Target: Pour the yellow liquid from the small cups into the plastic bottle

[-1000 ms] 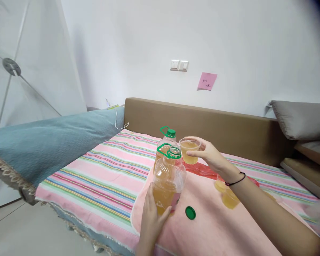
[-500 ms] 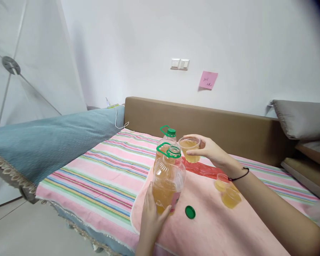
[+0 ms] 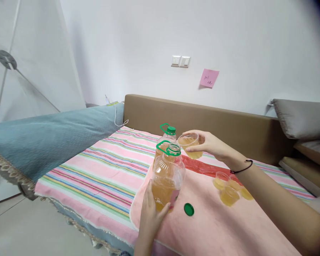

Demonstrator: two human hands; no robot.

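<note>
My left hand (image 3: pixel 151 209) wraps round the lower side of a big clear plastic bottle (image 3: pixel 164 190), partly filled with amber liquid. The bottle stands uncapped, a green carrying ring at its neck. My right hand (image 3: pixel 212 145) grips a clear plastic cup (image 3: pixel 192 151) of yellowish liquid from the right. Tilted leftward, the cup has its rim close to the bottle's open mouth; I cannot tell whether they touch. Directly behind is a second bottle (image 3: pixel 171 131) with its green cap on. A loose green cap (image 3: pixel 188 209) lies to the right of the front bottle.
Several filled cups (image 3: pixel 229 196) are grouped at the right, partly behind my right forearm. Red plastic film (image 3: pixel 200 166) lies across the back of the pink mat (image 3: pixel 202 231). A striped cloth (image 3: pixel 96 170) spreads underneath. Cushions (image 3: pixel 304 119) are stacked at the far right.
The cup in my right hand has tipped further towards the bottle's mouth. My right forearm has shifted slightly right, showing more of the cups. My left hand stays on the bottle.
</note>
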